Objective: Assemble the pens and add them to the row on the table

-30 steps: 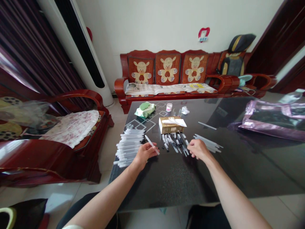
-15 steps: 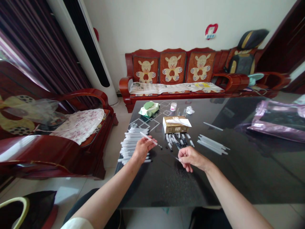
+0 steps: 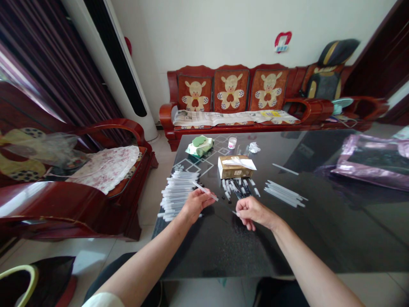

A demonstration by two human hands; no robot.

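Note:
My left hand (image 3: 198, 204) pinches a translucent white pen barrel (image 3: 204, 190), which slants down to the right. Under and behind that hand lies a wide stack of similar pen barrels (image 3: 179, 189). My right hand (image 3: 251, 212) is closed, thumb against fingers, on a slim object whose pale tip (image 3: 234, 212) pokes out toward the left; the rest is hidden in the fingers, so its kind is unclear. Just beyond my right hand is a loose heap of small black and clear pen parts (image 3: 239, 187).
A gold tissue box (image 3: 236, 168) stands behind the heap. To the right lie several pale tubes (image 3: 284, 194) and a single one (image 3: 285, 169). Green wipes (image 3: 200, 147), a small white cup (image 3: 232, 142) and crumpled tissue (image 3: 254, 147) sit farther back. A purple plastic bag (image 3: 373, 162) occupies the right.
My left hand has moved right and slightly down with the pen barrel, toward my right hand. My right hand has shifted a little left, still closed.

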